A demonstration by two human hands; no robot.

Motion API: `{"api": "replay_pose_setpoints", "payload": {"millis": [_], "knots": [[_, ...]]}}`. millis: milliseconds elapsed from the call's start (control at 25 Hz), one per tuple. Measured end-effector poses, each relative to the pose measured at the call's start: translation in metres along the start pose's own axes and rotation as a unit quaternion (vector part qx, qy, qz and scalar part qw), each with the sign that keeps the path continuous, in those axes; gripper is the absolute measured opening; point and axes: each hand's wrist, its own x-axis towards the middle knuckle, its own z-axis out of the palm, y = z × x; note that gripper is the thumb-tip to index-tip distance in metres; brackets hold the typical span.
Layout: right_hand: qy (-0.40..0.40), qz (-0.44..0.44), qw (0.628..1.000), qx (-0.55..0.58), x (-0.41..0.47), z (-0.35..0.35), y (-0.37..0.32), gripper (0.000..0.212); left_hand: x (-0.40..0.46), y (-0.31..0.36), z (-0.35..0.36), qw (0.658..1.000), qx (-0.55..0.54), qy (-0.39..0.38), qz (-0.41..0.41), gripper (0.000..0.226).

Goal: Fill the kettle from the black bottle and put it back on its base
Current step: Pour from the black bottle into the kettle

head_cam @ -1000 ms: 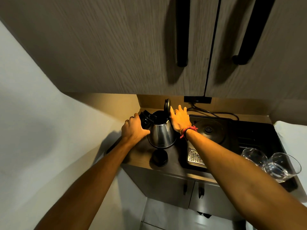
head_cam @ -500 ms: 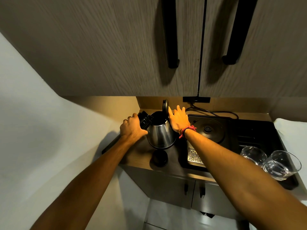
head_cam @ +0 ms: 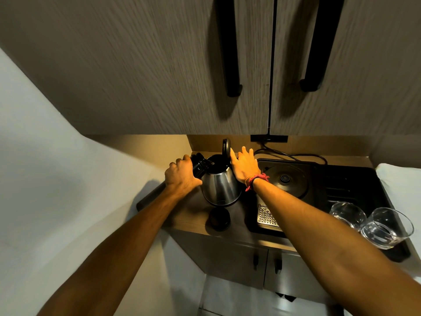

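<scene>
A steel kettle point(head_cam: 221, 187) stands on the wooden counter point(head_cam: 191, 215), its black lid point(head_cam: 226, 148) flipped upright. My left hand point(head_cam: 181, 176) is closed around a black bottle point(head_cam: 200, 164), which is tilted with its neck at the kettle's open top. The bottle's dark body runs back down-left under my wrist. My right hand point(head_cam: 243, 166) lies against the kettle's right side beside the lid, covering the handle. The round black kettle base point(head_cam: 284, 179) sits bare on a black tray point(head_cam: 355, 190) to the right. Whether water is flowing cannot be seen.
A small black cap point(head_cam: 219, 218) lies on the counter in front of the kettle. Two clear glasses point(head_cam: 385, 226) stand at the tray's near right corner. A metal drip grate point(head_cam: 265, 216) is in the tray's front left. Cupboard doors with long black handles point(head_cam: 229, 53) hang overhead.
Both hands, the bottle and the kettle keep their positions relative to each other. Only the camera has shifted a little, so the scene sits slightly left and higher in the frame.
</scene>
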Motion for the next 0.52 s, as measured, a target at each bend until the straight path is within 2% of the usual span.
{"api": "replay_pose_setpoints", "payload": {"millis": [160,520], "knots": [[-0.001,0.008,1.000,0.013,-0.0003,-0.0010,-0.0013,0.062,0.0005,0.0024,-0.0041,1.000,0.007,-0.005,0.000,0.078],[-0.006,-0.039,0.998,-0.054,-0.0020,-0.0007,0.0000,0.060,0.0024,0.0075,-0.0053,1.000,0.027,-0.003,0.015,0.078]]}}
